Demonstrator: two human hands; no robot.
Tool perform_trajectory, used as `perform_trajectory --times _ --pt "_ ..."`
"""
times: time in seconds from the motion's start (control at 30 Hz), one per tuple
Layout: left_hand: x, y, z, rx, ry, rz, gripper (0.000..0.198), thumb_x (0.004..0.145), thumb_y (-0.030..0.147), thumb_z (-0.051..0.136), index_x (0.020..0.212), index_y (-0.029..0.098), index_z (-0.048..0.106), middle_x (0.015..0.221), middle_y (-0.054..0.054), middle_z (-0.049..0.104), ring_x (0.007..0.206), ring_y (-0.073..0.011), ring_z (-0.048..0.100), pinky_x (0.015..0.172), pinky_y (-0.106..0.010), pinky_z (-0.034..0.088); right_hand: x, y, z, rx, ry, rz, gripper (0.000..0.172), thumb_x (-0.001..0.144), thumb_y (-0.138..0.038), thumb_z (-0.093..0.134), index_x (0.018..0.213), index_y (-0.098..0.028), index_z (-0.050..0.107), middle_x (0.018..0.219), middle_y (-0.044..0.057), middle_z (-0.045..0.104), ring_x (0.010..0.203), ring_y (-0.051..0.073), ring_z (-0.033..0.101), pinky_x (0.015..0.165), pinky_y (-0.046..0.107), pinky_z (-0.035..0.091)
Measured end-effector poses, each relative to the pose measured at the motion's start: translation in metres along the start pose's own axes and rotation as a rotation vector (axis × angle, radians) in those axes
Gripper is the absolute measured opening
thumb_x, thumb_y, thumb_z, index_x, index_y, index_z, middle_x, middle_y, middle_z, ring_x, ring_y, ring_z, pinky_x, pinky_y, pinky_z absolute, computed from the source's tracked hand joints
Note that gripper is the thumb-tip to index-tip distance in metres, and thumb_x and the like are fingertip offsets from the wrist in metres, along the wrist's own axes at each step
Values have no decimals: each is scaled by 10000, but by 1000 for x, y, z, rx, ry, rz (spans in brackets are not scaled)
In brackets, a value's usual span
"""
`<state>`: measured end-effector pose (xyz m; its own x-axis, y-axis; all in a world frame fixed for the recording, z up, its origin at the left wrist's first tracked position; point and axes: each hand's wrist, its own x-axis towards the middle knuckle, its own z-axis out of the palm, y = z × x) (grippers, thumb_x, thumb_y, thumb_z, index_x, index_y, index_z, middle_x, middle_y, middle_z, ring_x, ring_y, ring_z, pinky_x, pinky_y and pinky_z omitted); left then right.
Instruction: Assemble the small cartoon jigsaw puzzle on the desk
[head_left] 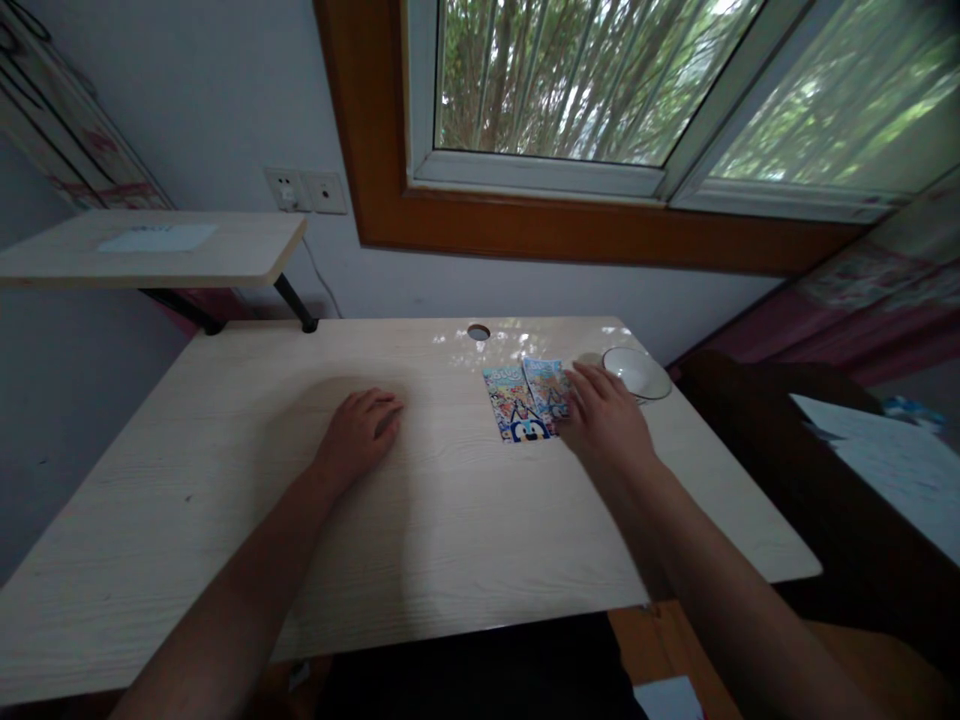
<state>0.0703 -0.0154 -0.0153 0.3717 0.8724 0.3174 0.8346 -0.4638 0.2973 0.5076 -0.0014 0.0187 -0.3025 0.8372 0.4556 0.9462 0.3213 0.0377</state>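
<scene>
My right hand (606, 412) is at the right edge of a small colourful printed packet (546, 384), its fingertips and thumb closed on that edge. The packet overlaps a larger colourful printed sheet (510, 395), which shows a blue cartoon dog's face along its bottom. Just beyond my right hand stands a clear bowl (637, 374), partly covered by the fingers. My left hand (360, 432) rests on the left part of the pale wooden desk (465, 540), holding nothing, with its thumb apart from the loosely bent fingers.
A raised shelf (247, 250) on black legs stands at the back left with a paper (157, 237) on it. The desk has a round cable hole (478, 332) near its back edge. Papers (900, 470) lie on dark furniture to the right. A window (555, 90) is ahead.
</scene>
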Motion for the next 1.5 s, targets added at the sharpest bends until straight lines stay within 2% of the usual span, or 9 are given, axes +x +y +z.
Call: perform_trajectory --times 0.13,0.23,0.37,0.53,0.73,0.93,1.1,1.27,1.5 --pt "0 3 -2 9 -5 2 336 1013 311 540 1285 217 713 1353 -102 675 1282 -294 587 1181 -516 423 0 -23 3 98 -155 -41 554 1022 -431 529 1498 -149 559 1523 172 582 1372 361 559 1178 518 443" --pt "0 5 -3 1 -2 1 332 1011 312 548 1281 217 716 1349 -101 677 1278 -296 588 1176 -513 429 -2 -22 12 96 -172 7 599 1002 -415 539 1514 -105 517 1504 219 586 1385 383 560 1161 533 459" --pt "0 6 -3 3 9 2 331 1012 311 551 1286 222 712 1348 -97 676 1271 -295 587 1169 -516 437 -3 -14 17 43 -220 97 598 993 -348 523 1516 -60 490 1342 252 690 1187 373 688 1034 488 541" --pt "-1 6 -3 9 4 2 331 1011 313 555 1285 214 711 1354 -97 669 1277 -295 576 1166 -508 438 0 -14 10 -21 -282 188 546 1005 -307 509 1500 -77 518 1185 222 763 971 341 748 830 410 563" --pt "-1 3 -2 6 -2 5 334 1013 324 557 1296 233 708 1359 -93 665 1275 -294 581 1167 -514 435 2 -16 4 -79 -250 251 408 1063 -385 459 1357 -184 659 1066 160 794 890 307 747 737 362 525" --pt "-2 3 -2 19 1 21 346 1009 312 566 1310 208 701 1367 -103 656 1278 -297 570 1166 -509 432 6 -13 10 -91 -200 187 389 1070 -417 466 1269 -178 701 1186 165 768 1079 335 706 898 412 534" --pt "-1 2 -1 29 -20 20 350 1015 325 560 1321 224 695 1387 -99 654 1291 -294 573 1177 -514 417 14 -5 16 -83 -232 147 371 1074 -376 456 1236 -160 710 1227 161 756 1104 324 700 991 423 525" --pt "-1 2 0 46 -33 19 362 1015 322 561 1333 209 690 1398 -103 648 1307 -301 565 1179 -513 408 23 9 30 -49 -257 100 398 1079 -284 406 1307 -126 692 1380 177 692 1265 311 649 1115 430 480" --pt "-1 3 -1 25 -26 18 371 999 322 575 1334 214 693 1388 -103 646 1297 -303 556 1176 -511 414 34 17 46 99 -268 81 419 1036 -190 412 1334 -74 683 1437 224 646 1375 324 591 1196 471 442"
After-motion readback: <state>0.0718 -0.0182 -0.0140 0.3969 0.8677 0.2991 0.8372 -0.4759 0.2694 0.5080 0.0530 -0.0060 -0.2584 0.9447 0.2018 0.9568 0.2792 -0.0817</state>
